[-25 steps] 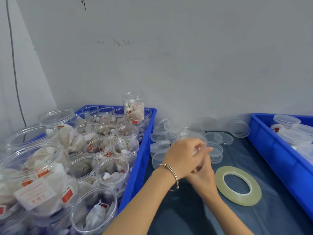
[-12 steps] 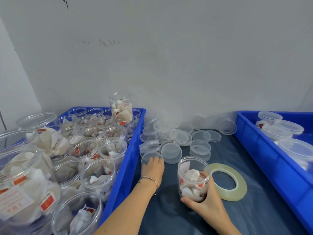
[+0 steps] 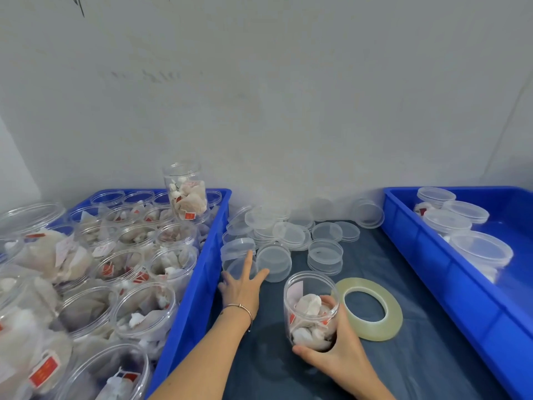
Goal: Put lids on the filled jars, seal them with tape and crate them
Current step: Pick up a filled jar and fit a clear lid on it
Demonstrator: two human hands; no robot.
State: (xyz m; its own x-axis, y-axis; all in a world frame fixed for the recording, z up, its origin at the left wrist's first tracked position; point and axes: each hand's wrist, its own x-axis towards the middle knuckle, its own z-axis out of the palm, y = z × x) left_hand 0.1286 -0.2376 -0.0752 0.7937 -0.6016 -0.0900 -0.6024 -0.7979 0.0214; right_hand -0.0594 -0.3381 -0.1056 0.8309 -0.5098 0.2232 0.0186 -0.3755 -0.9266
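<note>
- The right hand (image 3: 336,356) grips an open clear plastic jar (image 3: 311,310) low on its side, fingers and thumb curled round the wall; the jar stands upright on the dark blue cloth (image 3: 418,365), lidless, part-filled with pale crumpled sachets bearing red tags.
- The left hand (image 3: 240,287) is spread, fingers straight and apart, fingertips touching a clear round lid (image 3: 238,265) at the near left edge of the lid pile; it clamps nothing. A thin metal bangle (image 3: 240,308) circles that wrist.
- The lid pile (image 3: 288,232) sits on the cloth by the wall: shallow, translucent, round discs with low rims, some stacked, some tilted.
- A flat ring of yellowish glossy tape (image 3: 372,310) lies just right of the held jar, close by the right hand.
- The left blue crate (image 3: 210,255), smooth hard plastic, is packed with open filled jars (image 3: 121,269); one tall filled jar (image 3: 186,192) stands above the others at the back.
- The right blue crate (image 3: 432,269) holds lidded jars (image 3: 467,223).
- A plain grey wall (image 3: 288,111) rises behind.
</note>
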